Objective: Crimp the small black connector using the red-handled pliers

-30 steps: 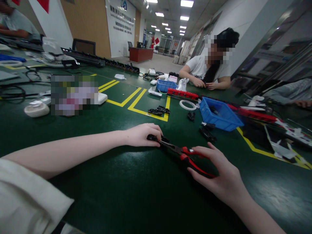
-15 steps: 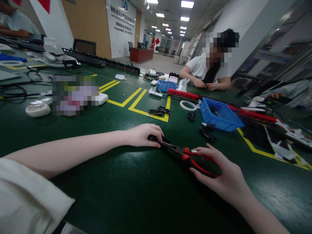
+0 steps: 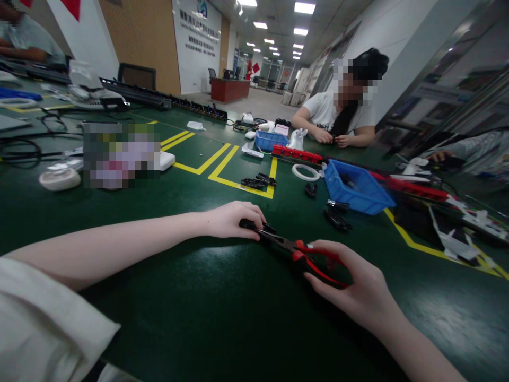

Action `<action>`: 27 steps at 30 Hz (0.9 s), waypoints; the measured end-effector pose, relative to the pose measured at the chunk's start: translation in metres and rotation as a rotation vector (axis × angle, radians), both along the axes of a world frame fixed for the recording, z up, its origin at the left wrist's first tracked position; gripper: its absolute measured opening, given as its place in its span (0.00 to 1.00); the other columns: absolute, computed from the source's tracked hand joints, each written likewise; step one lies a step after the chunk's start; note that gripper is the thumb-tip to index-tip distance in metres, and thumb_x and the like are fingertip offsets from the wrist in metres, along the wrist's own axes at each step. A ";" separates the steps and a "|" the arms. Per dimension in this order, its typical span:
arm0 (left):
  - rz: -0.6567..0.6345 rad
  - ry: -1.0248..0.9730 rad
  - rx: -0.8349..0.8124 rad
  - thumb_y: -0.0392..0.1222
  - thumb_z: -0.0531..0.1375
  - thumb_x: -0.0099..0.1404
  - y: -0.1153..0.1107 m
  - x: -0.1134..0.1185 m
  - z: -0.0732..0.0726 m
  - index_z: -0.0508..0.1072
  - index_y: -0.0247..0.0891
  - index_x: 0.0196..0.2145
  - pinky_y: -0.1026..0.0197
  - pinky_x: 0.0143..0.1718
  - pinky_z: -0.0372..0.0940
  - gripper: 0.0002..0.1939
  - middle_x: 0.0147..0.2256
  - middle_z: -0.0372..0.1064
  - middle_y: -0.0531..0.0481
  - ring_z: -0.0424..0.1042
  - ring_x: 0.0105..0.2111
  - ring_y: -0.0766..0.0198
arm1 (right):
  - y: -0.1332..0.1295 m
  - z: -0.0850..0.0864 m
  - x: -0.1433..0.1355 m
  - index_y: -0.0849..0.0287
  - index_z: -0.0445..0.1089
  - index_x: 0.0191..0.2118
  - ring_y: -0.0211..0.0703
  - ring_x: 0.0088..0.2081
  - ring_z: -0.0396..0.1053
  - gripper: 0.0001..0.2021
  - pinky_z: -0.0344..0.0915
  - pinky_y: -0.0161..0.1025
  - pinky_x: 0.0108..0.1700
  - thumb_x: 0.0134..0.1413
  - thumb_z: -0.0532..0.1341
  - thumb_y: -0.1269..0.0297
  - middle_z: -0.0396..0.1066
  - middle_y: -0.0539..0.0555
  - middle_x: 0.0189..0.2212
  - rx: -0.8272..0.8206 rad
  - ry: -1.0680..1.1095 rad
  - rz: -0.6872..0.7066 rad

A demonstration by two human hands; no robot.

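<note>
My left hand (image 3: 235, 219) is closed around a small black plastic part (image 3: 248, 225), low over the green table (image 3: 191, 313). Much of that part is hidden by the fingers. My right hand (image 3: 353, 270) grips long-nose pliers (image 3: 299, 253) with red and black handles. The jaws point left and their tips meet the black part at my left fingertips. Whether the tips are clamped on it I cannot tell. Beyond my hands lie more black parts, some by the yellow tape (image 3: 260, 194) and others (image 3: 338, 218) in front of a blue bin (image 3: 356, 188).
A white ring (image 3: 305, 172) lies left of the bin, with a smaller blue bin (image 3: 271, 141) farther back. Red strips (image 3: 297, 154) run behind. A white computer mouse (image 3: 59, 178) sits at left. Across the table a person (image 3: 338, 119) handles something small and dark.
My right hand has closed in on the pliers, and its fingers and the handles are nearer together. The left hand holds almost still with the black part.
</note>
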State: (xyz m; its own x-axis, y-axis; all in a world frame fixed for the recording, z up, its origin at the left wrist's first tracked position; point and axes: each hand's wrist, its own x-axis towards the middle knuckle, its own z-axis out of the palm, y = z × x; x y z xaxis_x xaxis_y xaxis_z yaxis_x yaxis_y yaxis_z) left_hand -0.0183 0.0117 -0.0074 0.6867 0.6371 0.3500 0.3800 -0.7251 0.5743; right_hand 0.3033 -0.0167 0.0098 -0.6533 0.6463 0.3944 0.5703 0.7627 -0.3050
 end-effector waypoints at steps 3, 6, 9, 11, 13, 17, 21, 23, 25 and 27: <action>-0.009 0.000 -0.006 0.39 0.66 0.65 0.000 0.000 0.001 0.75 0.35 0.39 0.56 0.50 0.66 0.06 0.47 0.74 0.44 0.73 0.47 0.59 | 0.001 0.002 0.003 0.50 0.66 0.53 0.47 0.45 0.76 0.21 0.76 0.41 0.43 0.55 0.66 0.58 0.76 0.53 0.47 -0.019 0.001 -0.017; -0.013 0.011 -0.008 0.38 0.65 0.66 -0.002 0.001 0.004 0.75 0.35 0.41 0.56 0.50 0.65 0.06 0.47 0.74 0.44 0.73 0.47 0.59 | 0.002 0.002 0.006 0.50 0.66 0.53 0.47 0.44 0.77 0.20 0.75 0.41 0.41 0.54 0.66 0.58 0.76 0.52 0.46 -0.046 0.001 -0.034; -0.017 0.036 -0.016 0.36 0.64 0.66 -0.004 0.001 0.008 0.75 0.36 0.43 0.55 0.52 0.63 0.07 0.48 0.74 0.45 0.72 0.48 0.58 | 0.002 0.002 0.006 0.50 0.66 0.53 0.47 0.42 0.77 0.21 0.75 0.41 0.41 0.54 0.66 0.57 0.76 0.52 0.45 -0.081 0.001 -0.051; -0.021 0.046 -0.019 0.34 0.63 0.66 -0.005 0.001 0.010 0.74 0.36 0.44 0.55 0.53 0.63 0.09 0.49 0.74 0.45 0.72 0.49 0.58 | 0.002 0.001 0.005 0.50 0.66 0.52 0.48 0.41 0.77 0.21 0.75 0.42 0.41 0.53 0.66 0.56 0.77 0.52 0.44 -0.115 0.011 -0.068; -0.017 0.059 -0.020 0.34 0.62 0.66 -0.006 0.001 0.010 0.74 0.37 0.45 0.54 0.52 0.63 0.10 0.49 0.73 0.45 0.71 0.49 0.57 | 0.001 0.000 0.002 0.51 0.66 0.51 0.48 0.41 0.77 0.20 0.76 0.42 0.41 0.53 0.67 0.55 0.77 0.52 0.43 -0.158 0.032 -0.091; 0.024 0.085 -0.030 0.36 0.62 0.68 -0.006 0.000 0.009 0.71 0.36 0.49 0.55 0.50 0.64 0.12 0.49 0.73 0.45 0.71 0.48 0.57 | -0.002 0.001 -0.004 0.52 0.67 0.48 0.49 0.41 0.78 0.18 0.76 0.42 0.40 0.52 0.67 0.54 0.77 0.53 0.42 -0.240 0.077 -0.132; 0.032 0.090 -0.028 0.37 0.61 0.68 -0.005 0.000 0.007 0.71 0.37 0.50 0.55 0.50 0.64 0.12 0.49 0.73 0.45 0.70 0.48 0.57 | -0.005 0.002 -0.006 0.52 0.68 0.48 0.48 0.39 0.78 0.18 0.76 0.41 0.38 0.53 0.66 0.54 0.78 0.53 0.41 -0.241 0.064 -0.145; 0.035 0.092 -0.024 0.37 0.62 0.68 -0.005 0.000 0.007 0.71 0.37 0.50 0.55 0.50 0.64 0.12 0.49 0.73 0.45 0.70 0.48 0.57 | -0.005 0.003 -0.004 0.52 0.68 0.49 0.47 0.38 0.78 0.18 0.75 0.40 0.37 0.53 0.66 0.54 0.78 0.52 0.41 -0.203 0.043 -0.135; 0.050 0.092 -0.026 0.37 0.62 0.68 -0.005 0.001 0.007 0.70 0.37 0.51 0.55 0.50 0.65 0.14 0.49 0.73 0.44 0.71 0.48 0.57 | -0.004 0.003 -0.002 0.52 0.68 0.50 0.47 0.38 0.78 0.19 0.75 0.40 0.37 0.53 0.66 0.55 0.78 0.52 0.42 -0.158 0.019 -0.120; 0.070 0.088 -0.025 0.37 0.63 0.68 -0.006 0.001 0.007 0.68 0.36 0.53 0.55 0.50 0.65 0.17 0.50 0.73 0.43 0.71 0.49 0.57 | -0.003 0.004 0.001 0.52 0.68 0.51 0.48 0.39 0.78 0.20 0.75 0.41 0.38 0.53 0.66 0.55 0.78 0.53 0.42 -0.118 -0.005 -0.104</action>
State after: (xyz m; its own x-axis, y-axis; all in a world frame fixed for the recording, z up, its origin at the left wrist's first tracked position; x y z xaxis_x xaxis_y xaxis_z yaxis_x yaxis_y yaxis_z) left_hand -0.0168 0.0055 -0.0007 0.6675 0.6925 0.2736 0.4792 -0.6808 0.5539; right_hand 0.3046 -0.0192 0.0134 -0.5820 0.7524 0.3085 0.6461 0.6582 -0.3864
